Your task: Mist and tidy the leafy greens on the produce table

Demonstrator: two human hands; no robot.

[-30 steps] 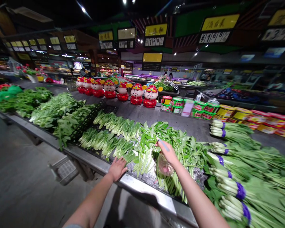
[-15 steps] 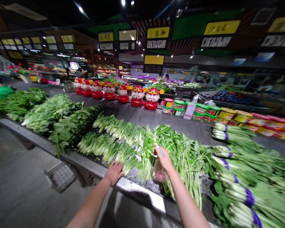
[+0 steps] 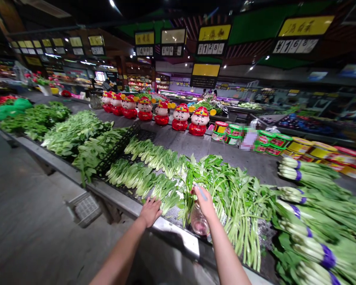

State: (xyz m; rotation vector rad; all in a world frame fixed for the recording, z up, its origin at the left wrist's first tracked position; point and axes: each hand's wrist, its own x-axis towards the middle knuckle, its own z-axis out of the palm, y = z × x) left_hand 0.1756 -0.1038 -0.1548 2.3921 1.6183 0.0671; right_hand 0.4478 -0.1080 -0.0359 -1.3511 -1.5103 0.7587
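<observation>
My right hand (image 3: 205, 204) is wrapped round the neck of a clear spray bottle (image 3: 199, 222) with a grey top, held above the front of the stand. Behind and beside it lie long-stemmed leafy greens (image 3: 240, 198), wet and shiny in places. My left hand (image 3: 151, 211) lies with fingers spread at the metal front edge (image 3: 173, 232), its fingertips close to the nearest bok choy (image 3: 163, 194). Whether those fingertips touch the leaves I cannot tell. The bok choy lie in two rows to the left of the long-stemmed greens.
Bundled greens with purple bands (image 3: 328, 256) fill the right side. A black crate wall (image 3: 117, 148) divides off more greens at left. Red figurines (image 3: 180, 117) and stacked tins (image 3: 265, 138) line the back. A grey basket (image 3: 84, 208) sits low at left.
The view has shifted, so the stand appears further right. My right hand still holds the spray bottle over the greens, and my left hand stays at the front edge.
</observation>
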